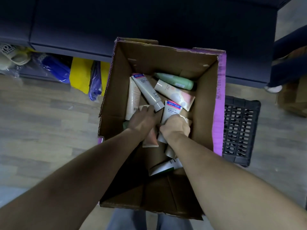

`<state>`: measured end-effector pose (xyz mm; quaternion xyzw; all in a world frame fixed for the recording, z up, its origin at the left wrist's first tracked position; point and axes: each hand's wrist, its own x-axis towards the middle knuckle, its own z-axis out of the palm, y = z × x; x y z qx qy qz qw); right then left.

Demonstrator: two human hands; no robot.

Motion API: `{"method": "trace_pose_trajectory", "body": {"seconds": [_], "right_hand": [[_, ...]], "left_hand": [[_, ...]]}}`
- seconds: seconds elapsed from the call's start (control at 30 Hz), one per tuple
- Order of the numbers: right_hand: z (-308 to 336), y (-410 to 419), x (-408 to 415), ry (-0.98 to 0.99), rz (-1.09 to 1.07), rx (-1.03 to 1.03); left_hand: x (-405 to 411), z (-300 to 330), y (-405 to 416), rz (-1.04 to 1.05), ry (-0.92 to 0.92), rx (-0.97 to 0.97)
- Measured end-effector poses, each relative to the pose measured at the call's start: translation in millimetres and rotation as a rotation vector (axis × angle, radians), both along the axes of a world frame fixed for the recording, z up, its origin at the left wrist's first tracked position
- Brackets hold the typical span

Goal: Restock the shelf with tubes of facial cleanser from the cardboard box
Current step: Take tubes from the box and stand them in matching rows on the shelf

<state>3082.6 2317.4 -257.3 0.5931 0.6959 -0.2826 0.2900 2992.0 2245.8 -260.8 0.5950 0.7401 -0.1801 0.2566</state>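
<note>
An open cardboard box (204,103) with purple outer walls stands on the floor below me, with several cleanser tubes lying loose inside. Both my hands reach down into it. My right hand (176,127) grips a white tube marked "Facial" with a blue and pink label (172,109). My left hand (142,121) closes around a pale peach tube (152,138), whose lower end shows under my wrist. A grey-white tube (147,92), a cream tube (133,98), a pastel patterned tube (176,95) and a green tube (176,81) lie farther back.
A dark blue shelf base (149,22) runs along the far side. Yellow and blue plastic-wrapped goods (83,75) lie at its left foot. A black plastic crate (240,130) stands right of the box. Another person's leg and white shoe (274,87) show at far right.
</note>
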Motion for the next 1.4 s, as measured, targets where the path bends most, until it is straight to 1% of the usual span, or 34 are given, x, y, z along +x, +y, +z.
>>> {"method": "trace_pose_trajectory", "body": {"seconds": [0.07, 0.17, 0.27, 0.37, 0.43, 0.5, 0.53, 0.6, 0.67, 0.73, 0.83, 1.0, 1.07, 1.1, 1.23, 1.3, 1.4], "right_hand": [[0, -4, -2, 0.0, 0.03, -0.006], [-4, -7, -1, -0.015, 0.024, 0.009], [-8, -10, -1, -0.015, -0.076, 0.018], [-6, -10, -2, 0.035, -0.212, -0.025], [-2, -1, -1, 0.075, -0.299, -0.097], [7, 10, 3, 0.103, -0.336, -0.166], [14, 14, 5, 0.114, -0.353, -0.189], [25, 18, 12, 0.132, -0.395, -0.196], [39, 21, 19, 0.176, -0.454, -0.196], [55, 22, 24, 0.227, -0.499, -0.199], [75, 23, 23, 0.337, -0.515, -0.187], [111, 36, 16, 0.557, -0.583, -0.089], [125, 40, 13, 0.623, -0.543, -0.041], [131, 41, 12, 0.649, -0.518, -0.01], [155, 41, 16, 0.717, -0.412, 0.103], [167, 41, 21, 0.69, -0.348, 0.135], [186, 41, 25, 0.646, -0.273, 0.139]], "left_hand": [[0, -6, -2, -0.089, 0.065, -0.015], [-1, -15, -6, -0.148, 0.115, 0.025], [-4, -13, -3, -0.173, 0.111, 0.053], [-6, -19, -6, -0.27, 0.129, 0.101], [-4, -10, -2, -0.241, 0.066, 0.138], [0, 3, 1, -0.218, 0.051, 0.098], [1, 6, 0, -0.191, 0.056, 0.069], [1, 18, 2, -0.03, 0.039, -0.014], [-2, 36, 1, 0.093, 0.029, -0.045], [-3, 51, -5, 0.159, -0.017, -0.072], [-3, 66, -16, 0.239, -0.098, -0.061], [8, 93, -24, 0.318, -0.196, -0.019], [15, 105, -24, 0.369, -0.236, -0.012], [18, 110, -26, 0.43, -0.272, 0.0], [27, 125, -41, 0.875, -0.522, 0.128], [27, 134, -47, 1.033, -0.582, 0.159], [23, 154, -50, 1.086, -0.593, 0.178]]}}
